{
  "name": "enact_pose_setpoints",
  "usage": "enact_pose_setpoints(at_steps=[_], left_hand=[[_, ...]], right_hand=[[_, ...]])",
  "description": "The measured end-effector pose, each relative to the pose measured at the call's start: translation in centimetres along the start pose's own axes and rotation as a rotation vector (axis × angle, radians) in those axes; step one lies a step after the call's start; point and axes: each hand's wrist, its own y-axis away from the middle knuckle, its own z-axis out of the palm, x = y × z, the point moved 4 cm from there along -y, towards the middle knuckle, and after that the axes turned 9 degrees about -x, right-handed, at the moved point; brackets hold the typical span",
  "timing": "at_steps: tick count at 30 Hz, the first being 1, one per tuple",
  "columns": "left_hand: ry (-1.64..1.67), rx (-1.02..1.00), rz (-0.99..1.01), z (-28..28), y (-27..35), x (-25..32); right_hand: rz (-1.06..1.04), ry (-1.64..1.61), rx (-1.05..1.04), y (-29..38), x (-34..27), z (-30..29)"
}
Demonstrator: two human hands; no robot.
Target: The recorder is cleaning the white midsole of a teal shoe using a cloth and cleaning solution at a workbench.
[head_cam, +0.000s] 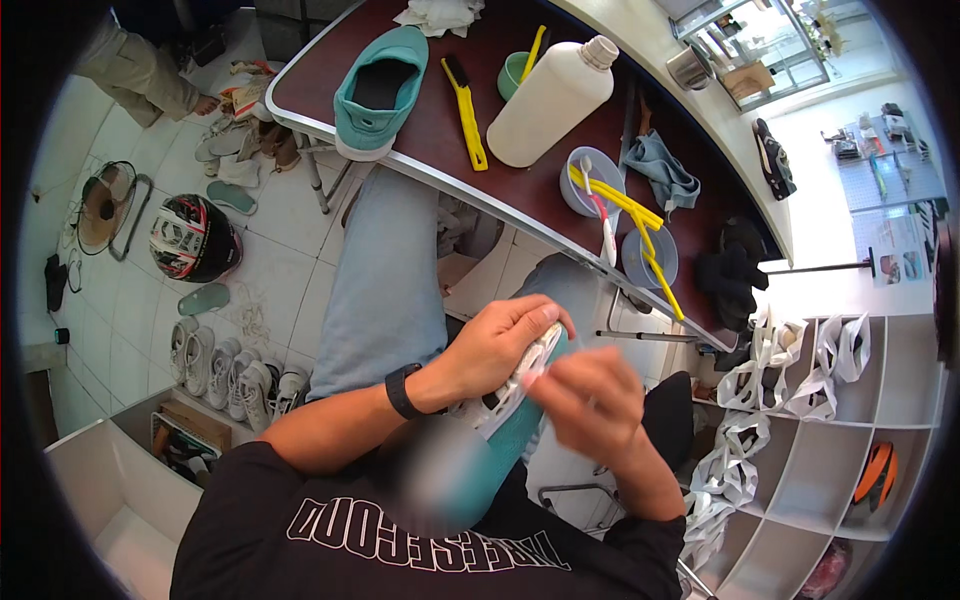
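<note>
My left hand, wearing a black wristband, grips a teal sports shoe near one end. The shoe lies tilted above my lap with its white sole turned towards me. Its lower end is blurred out. My right hand is bent at the edge of the sole, fingers curled together and blurred. Something small and pale shows at its fingertips, but I cannot tell whether it is a held thing or part of the sole. The matching teal shoe stands on the table ahead.
On the dark red folding table are a yellow-handled brush, a white plastic bottle, cups with brushes and a grey cloth. A helmet and shoes are on the left floor. Shelves stand right.
</note>
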Motion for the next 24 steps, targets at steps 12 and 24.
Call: enact_pose_setpoints(at_steps=[12,24], left_hand=[[-0.113,0.085,0.004,-0.2,0.0,-0.9],[-0.224,0.126,0.051,0.1,-0.1,-1.1]], right_hand=[[0.099,-0.040,-0.071,-0.9,-0.1,-0.4],[0.186,-0.048,-0.050,0.3,-0.8,-0.3]])
